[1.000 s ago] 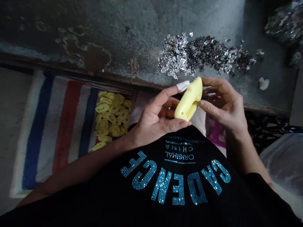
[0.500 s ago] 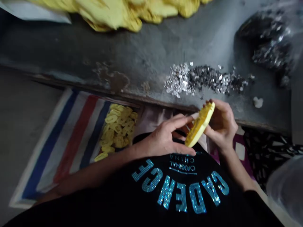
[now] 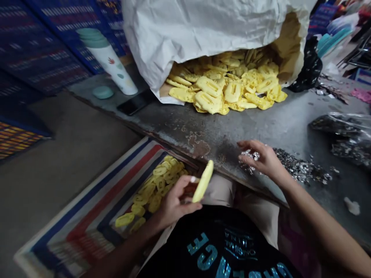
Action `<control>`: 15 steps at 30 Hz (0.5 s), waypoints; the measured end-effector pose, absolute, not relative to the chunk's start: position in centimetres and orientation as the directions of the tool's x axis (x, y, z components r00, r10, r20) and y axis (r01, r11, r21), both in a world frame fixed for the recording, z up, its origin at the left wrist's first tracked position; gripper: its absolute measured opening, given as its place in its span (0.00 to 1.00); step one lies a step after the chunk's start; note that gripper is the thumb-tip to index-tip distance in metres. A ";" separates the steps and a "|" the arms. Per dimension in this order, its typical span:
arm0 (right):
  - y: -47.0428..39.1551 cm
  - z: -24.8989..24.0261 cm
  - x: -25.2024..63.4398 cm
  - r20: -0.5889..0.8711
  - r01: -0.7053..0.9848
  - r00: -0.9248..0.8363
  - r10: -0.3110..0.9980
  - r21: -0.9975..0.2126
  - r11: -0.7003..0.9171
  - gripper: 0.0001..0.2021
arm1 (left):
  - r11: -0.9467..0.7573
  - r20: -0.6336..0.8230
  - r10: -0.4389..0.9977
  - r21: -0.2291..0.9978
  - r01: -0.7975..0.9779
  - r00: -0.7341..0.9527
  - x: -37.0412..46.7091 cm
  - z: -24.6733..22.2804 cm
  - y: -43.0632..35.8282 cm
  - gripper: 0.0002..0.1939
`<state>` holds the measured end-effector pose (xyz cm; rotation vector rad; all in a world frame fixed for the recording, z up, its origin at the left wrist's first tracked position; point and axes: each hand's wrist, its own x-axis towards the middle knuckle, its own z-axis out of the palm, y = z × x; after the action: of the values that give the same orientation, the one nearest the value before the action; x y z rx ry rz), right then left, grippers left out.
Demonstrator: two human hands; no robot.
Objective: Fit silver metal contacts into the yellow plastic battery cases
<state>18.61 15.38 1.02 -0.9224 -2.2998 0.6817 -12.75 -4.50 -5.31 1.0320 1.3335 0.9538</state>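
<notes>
My left hand [image 3: 174,202] grips a flat, oval yellow piece [image 3: 203,182] by its edge, thumb below and fingers above. The piece stands edge-on, so its faces are mostly hidden. To the right, my right hand [image 3: 266,160] reaches over the table edge with thumb and fingers apart and nothing visible between them. Beneath and beside it lies a pile of small shiny silver metal bits [image 3: 301,166]. Similar yellow pieces [image 3: 210,88] spill from a white sack [image 3: 203,27] at the back of the table. More of them [image 3: 160,173] lie in a striped bag [image 3: 95,199] below left.
The grey metal table [image 3: 171,119] ends just before my lap. At its back left are a tilted white bottle [image 3: 108,63], a green lid [image 3: 102,92] and a dark phone [image 3: 136,102]. A clear plastic bag of silver bits [image 3: 348,139] sits right. Blue crates [image 3: 43,46] stand behind.
My right hand has left the yellow piece and moved out to the silver pile. The left hand keeps the piece, now lower left in view. The camera has tilted up, showing the sack.
</notes>
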 end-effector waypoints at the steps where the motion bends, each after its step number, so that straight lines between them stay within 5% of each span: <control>1: 18.0 1.3 17.0 0.266 0.542 -0.588 0.764 -0.571 0.616 0.16 | 0.297 -0.291 0.954 0.951 0.087 -0.073 -14.5 -6.0 -5.3 0.33; 8: 29.1 2.6 3.7 0.199 0.790 -0.467 0.861 -0.344 0.508 0.27 | 0.415 -0.161 0.806 0.839 0.351 -0.569 -21.5 -9.5 -7.5 0.32; 15: 30.4 2.9 0.8 0.143 0.844 -0.374 0.916 -0.357 0.400 0.35 | 0.258 -0.112 0.884 0.926 0.274 -0.454 -17.2 -7.2 -4.8 0.22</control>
<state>0.79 30.35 2.89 -1.5311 -2.3449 0.3213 -17.21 -4.77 -7.17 1.0501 1.8796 1.1942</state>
